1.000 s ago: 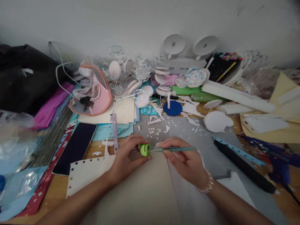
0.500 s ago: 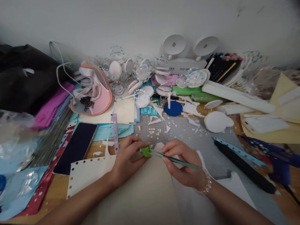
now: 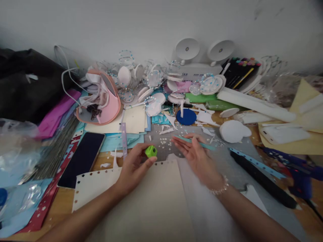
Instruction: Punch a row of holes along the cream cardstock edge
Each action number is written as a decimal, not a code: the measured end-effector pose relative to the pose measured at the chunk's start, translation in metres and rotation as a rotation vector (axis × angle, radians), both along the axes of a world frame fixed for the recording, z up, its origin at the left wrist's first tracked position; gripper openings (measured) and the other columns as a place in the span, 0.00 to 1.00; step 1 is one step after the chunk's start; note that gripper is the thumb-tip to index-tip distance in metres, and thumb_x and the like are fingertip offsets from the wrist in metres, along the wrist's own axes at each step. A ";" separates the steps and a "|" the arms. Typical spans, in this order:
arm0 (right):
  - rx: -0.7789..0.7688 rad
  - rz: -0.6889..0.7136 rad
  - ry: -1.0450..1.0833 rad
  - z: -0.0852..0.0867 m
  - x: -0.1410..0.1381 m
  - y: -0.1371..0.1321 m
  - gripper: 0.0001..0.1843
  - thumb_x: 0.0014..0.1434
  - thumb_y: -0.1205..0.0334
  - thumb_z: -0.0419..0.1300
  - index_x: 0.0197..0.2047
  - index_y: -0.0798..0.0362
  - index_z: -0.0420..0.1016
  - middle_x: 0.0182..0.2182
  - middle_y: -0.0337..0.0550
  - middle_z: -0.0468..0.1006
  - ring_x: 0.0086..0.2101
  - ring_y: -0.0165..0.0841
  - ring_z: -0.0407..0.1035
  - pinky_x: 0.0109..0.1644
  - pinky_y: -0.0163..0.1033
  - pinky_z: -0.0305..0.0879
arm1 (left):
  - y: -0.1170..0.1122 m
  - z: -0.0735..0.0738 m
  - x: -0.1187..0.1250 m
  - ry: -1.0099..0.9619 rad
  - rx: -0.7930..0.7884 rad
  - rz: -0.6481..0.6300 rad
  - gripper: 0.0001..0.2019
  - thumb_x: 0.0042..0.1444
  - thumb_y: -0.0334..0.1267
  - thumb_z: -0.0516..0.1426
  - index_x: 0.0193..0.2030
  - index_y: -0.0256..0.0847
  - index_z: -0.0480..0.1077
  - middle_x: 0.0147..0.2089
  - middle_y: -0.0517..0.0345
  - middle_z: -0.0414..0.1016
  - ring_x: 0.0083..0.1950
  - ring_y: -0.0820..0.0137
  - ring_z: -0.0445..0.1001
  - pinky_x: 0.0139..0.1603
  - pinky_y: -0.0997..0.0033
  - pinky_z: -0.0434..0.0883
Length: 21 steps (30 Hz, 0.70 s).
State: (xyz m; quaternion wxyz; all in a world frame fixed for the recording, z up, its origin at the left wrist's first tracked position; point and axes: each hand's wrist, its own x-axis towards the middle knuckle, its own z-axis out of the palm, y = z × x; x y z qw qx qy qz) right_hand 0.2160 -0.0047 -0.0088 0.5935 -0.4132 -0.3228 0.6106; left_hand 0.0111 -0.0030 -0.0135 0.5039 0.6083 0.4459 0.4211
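Note:
My left hand (image 3: 133, 169) has its fingers closed round a small green craft punch (image 3: 151, 151), above the top edge of a cream paper sheet (image 3: 148, 201). Star-shaped holes run along that sheet's edge. With its palm turned partly up, my right hand (image 3: 202, 163) holds teal tweezers (image 3: 208, 147) under the thumb, across the fingers. Tiny white paper stars (image 3: 165, 143) lie scattered on the grey cutting mat (image 3: 227, 168) between and beyond my hands.
A phone (image 3: 80, 159) lies at the left beside wire stems. On the right are a blue glue gun (image 3: 300, 168) and a black pen-shaped tool (image 3: 263, 179). Beaded white discs (image 3: 153, 104), a pink visor (image 3: 108, 107) and a two-headed lamp (image 3: 188, 48) line the back.
My right hand has drawn away from the punch, turned its palm up and swung the tweezers round. My left hand has shifted slightly left with the punch, now turned over.

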 end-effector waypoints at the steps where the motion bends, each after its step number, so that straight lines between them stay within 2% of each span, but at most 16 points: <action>1: -0.029 0.033 0.055 0.000 0.000 0.002 0.10 0.64 0.52 0.50 0.39 0.49 0.65 0.42 0.45 0.78 0.49 0.35 0.70 0.58 0.47 0.61 | 0.000 0.001 0.000 -0.029 -0.048 0.005 0.14 0.58 0.42 0.55 0.49 0.40 0.67 0.44 0.52 0.70 0.43 0.68 0.70 0.43 0.69 0.68; 3: -0.081 0.084 0.140 0.000 0.001 0.005 0.11 0.63 0.50 0.50 0.40 0.49 0.64 0.45 0.47 0.77 0.51 0.37 0.69 0.61 0.49 0.57 | -0.001 0.001 -0.002 -0.085 -0.125 0.004 0.15 0.61 0.44 0.50 0.51 0.39 0.67 0.46 0.51 0.72 0.41 0.68 0.71 0.43 0.68 0.68; 6: -0.102 0.126 0.202 0.002 0.003 0.005 0.09 0.62 0.53 0.52 0.40 0.48 0.63 0.47 0.47 0.76 0.52 0.37 0.68 0.62 0.50 0.54 | -0.002 -0.002 -0.005 -0.150 -0.150 -0.026 0.17 0.64 0.44 0.46 0.53 0.40 0.65 0.48 0.49 0.72 0.41 0.68 0.71 0.44 0.67 0.67; 9: -0.057 0.147 0.158 0.003 0.004 0.002 0.05 0.60 0.60 0.57 0.37 0.48 0.63 0.49 0.44 0.75 0.52 0.35 0.68 0.62 0.47 0.54 | -0.003 -0.002 -0.007 -0.177 -0.126 -0.078 0.17 0.65 0.43 0.45 0.55 0.41 0.64 0.51 0.48 0.71 0.43 0.67 0.71 0.45 0.66 0.67; 11: -0.025 0.146 0.095 0.002 0.003 0.000 0.04 0.60 0.62 0.58 0.36 0.48 0.63 0.49 0.42 0.75 0.50 0.34 0.69 0.60 0.46 0.58 | -0.003 0.001 -0.007 -0.177 -0.079 -0.129 0.16 0.64 0.42 0.45 0.56 0.42 0.62 0.53 0.47 0.69 0.43 0.68 0.70 0.45 0.66 0.67; 14: 0.019 0.139 -0.037 0.001 0.002 -0.003 0.04 0.61 0.59 0.56 0.39 0.47 0.65 0.46 0.42 0.77 0.45 0.34 0.72 0.53 0.45 0.65 | -0.003 0.004 -0.005 -0.179 0.038 -0.165 0.15 0.62 0.40 0.50 0.55 0.44 0.62 0.53 0.48 0.66 0.45 0.68 0.69 0.45 0.67 0.68; 17: 0.108 0.140 -0.246 0.000 0.002 -0.007 0.07 0.61 0.56 0.55 0.42 0.47 0.66 0.40 0.41 0.77 0.39 0.32 0.73 0.45 0.42 0.69 | -0.002 0.002 -0.003 -0.135 0.145 -0.126 0.16 0.57 0.35 0.57 0.52 0.44 0.64 0.48 0.51 0.65 0.49 0.67 0.66 0.47 0.68 0.67; 19: 0.181 0.121 -0.446 0.000 0.003 -0.009 0.07 0.60 0.57 0.56 0.41 0.49 0.68 0.34 0.40 0.76 0.34 0.30 0.72 0.37 0.37 0.69 | -0.001 -0.002 -0.002 -0.082 0.183 -0.094 0.17 0.52 0.32 0.60 0.49 0.44 0.65 0.45 0.53 0.64 0.48 0.67 0.65 0.46 0.70 0.67; 21: 0.232 0.087 -0.648 0.002 0.004 -0.011 0.06 0.60 0.59 0.55 0.38 0.50 0.70 0.28 0.38 0.73 0.26 0.27 0.68 0.28 0.33 0.66 | 0.000 -0.004 -0.002 -0.038 0.195 -0.073 0.17 0.49 0.32 0.63 0.46 0.43 0.66 0.43 0.54 0.64 0.46 0.68 0.65 0.45 0.70 0.67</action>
